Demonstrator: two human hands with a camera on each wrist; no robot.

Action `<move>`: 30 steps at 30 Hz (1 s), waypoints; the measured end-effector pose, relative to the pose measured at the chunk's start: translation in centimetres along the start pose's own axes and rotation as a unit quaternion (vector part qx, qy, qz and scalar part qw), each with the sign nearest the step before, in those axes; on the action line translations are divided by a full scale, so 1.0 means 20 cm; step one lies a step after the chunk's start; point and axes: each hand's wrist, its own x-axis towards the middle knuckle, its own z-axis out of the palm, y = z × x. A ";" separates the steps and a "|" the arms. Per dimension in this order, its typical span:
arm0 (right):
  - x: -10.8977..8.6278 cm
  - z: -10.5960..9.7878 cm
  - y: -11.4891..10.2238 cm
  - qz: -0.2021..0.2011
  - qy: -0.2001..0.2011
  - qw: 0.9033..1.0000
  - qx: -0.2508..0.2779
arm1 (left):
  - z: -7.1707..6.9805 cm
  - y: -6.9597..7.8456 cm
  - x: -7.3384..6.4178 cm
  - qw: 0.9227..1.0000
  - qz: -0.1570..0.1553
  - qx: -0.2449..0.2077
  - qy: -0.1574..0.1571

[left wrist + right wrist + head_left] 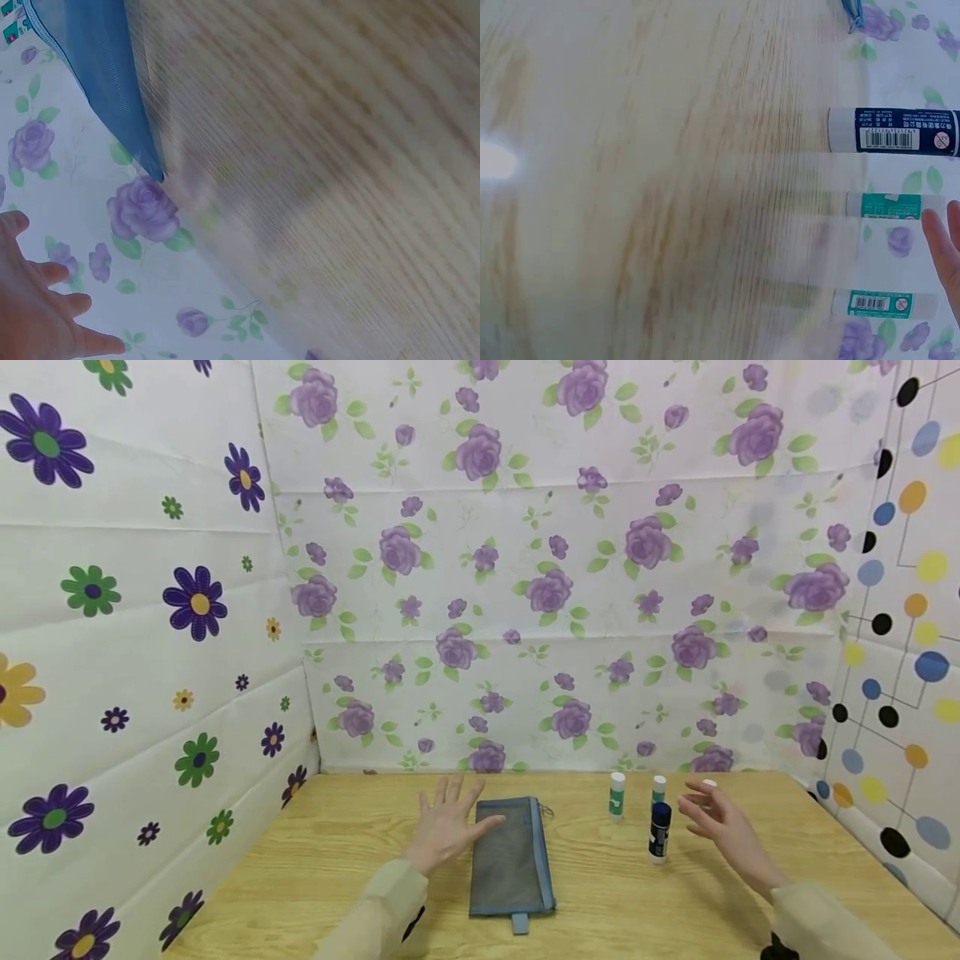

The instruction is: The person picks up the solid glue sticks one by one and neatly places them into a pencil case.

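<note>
Blue pouch (510, 864) lies between 2 hands (447, 828) (726, 831).

left hand (445, 832) splayed, right hand (730, 833) curved

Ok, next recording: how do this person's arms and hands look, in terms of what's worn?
Both the left hand and the right hand are ungloved. The left sleeve and right sleeve are long, pale cream and plain. A small black item shows by the right cuff, and a dark strip by the left; what they are is unclear.
</note>
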 end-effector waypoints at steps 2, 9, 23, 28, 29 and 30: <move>0.00 0.00 0.00 -0.002 0.005 1.000 0.011 | 0.00 0.01 0.01 1.000 0.001 -0.001 -0.004; 0.00 0.02 0.02 -0.001 0.006 0.999 0.053 | 0.01 0.06 0.02 1.000 0.020 -0.003 0.001; 0.07 0.03 0.30 0.078 -0.034 0.992 0.094 | 0.06 0.16 0.08 0.999 0.015 0.022 -0.046; 0.06 0.04 0.27 0.092 -0.042 0.991 0.089 | 0.08 0.20 0.08 0.998 0.011 0.021 -0.052; 0.06 0.05 0.25 0.099 -0.037 0.991 0.086 | 0.08 0.21 0.08 0.998 0.009 0.021 -0.052; 0.05 0.06 0.21 0.098 -0.040 0.991 0.078 | 0.09 0.22 0.09 0.998 0.007 0.024 -0.054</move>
